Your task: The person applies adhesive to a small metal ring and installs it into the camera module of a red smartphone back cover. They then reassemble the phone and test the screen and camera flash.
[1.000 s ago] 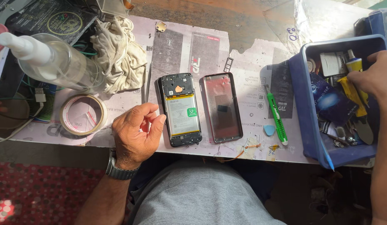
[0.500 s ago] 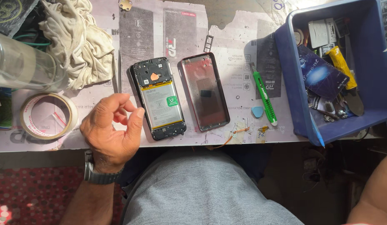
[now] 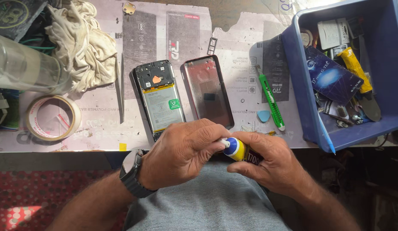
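Over my lap, my right hand (image 3: 274, 164) grips a small glue tube (image 3: 241, 152) with a blue and yellow end. My left hand (image 3: 184, 152), with a dark watch on its wrist, pinches the tube's white tip. Just beyond both hands an opened phone body (image 3: 159, 97) lies on the table, its battery showing. Beside it to the right lies the phone's dark frame panel (image 3: 208, 91).
A blue bin (image 3: 381, 68) of tools and parts stands at the right. A green cutter (image 3: 271, 102) and a blue pick (image 3: 263, 116) lie left of it. A tape roll (image 3: 52, 118), a clear bottle (image 3: 23, 66) and a white rag (image 3: 81, 40) are at the left.
My left hand left the table beside the phone and met my right hand over my lap. My right hand came back from the blue bin holding the glue tube.
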Tool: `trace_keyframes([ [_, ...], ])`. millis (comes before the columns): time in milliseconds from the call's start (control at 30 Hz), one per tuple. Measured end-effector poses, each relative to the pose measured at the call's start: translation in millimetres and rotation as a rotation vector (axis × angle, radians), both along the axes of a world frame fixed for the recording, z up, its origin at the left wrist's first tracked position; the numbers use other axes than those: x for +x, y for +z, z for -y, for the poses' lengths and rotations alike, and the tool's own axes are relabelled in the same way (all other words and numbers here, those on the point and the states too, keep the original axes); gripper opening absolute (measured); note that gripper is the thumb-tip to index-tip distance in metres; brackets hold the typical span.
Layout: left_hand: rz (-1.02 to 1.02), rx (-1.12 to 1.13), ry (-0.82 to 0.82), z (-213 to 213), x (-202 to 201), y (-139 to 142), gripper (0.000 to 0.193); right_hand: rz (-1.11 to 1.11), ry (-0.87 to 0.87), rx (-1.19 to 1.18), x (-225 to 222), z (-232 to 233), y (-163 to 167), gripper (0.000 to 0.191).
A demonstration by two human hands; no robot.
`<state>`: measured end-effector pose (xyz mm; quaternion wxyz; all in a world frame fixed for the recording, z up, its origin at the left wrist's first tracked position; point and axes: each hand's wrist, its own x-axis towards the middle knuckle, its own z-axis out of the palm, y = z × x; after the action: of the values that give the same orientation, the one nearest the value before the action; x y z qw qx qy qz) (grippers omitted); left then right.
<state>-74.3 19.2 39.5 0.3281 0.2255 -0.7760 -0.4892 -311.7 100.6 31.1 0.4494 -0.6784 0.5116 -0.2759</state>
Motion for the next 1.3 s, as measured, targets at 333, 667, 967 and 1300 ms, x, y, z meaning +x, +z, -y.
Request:
trace_keyframes([
  [333,0.040,-0.011,-0.066,6,3,-2,0.013,0.070,0.009,0.003,-2,-10,-2,0.064],
  [667,-0.002,-0.085,-0.058,8,8,-13,0.013,0.225,-0.120,-0.020,-22,-36,-29,0.062],
  [967,0.036,0.190,-0.071,9,3,-12,0.005,0.363,-0.238,0.009,-21,-51,-38,0.062],
  [1300,-0.015,0.021,-0.150,6,5,-13,0.030,0.560,-0.290,0.207,-22,-58,-53,0.060],
])
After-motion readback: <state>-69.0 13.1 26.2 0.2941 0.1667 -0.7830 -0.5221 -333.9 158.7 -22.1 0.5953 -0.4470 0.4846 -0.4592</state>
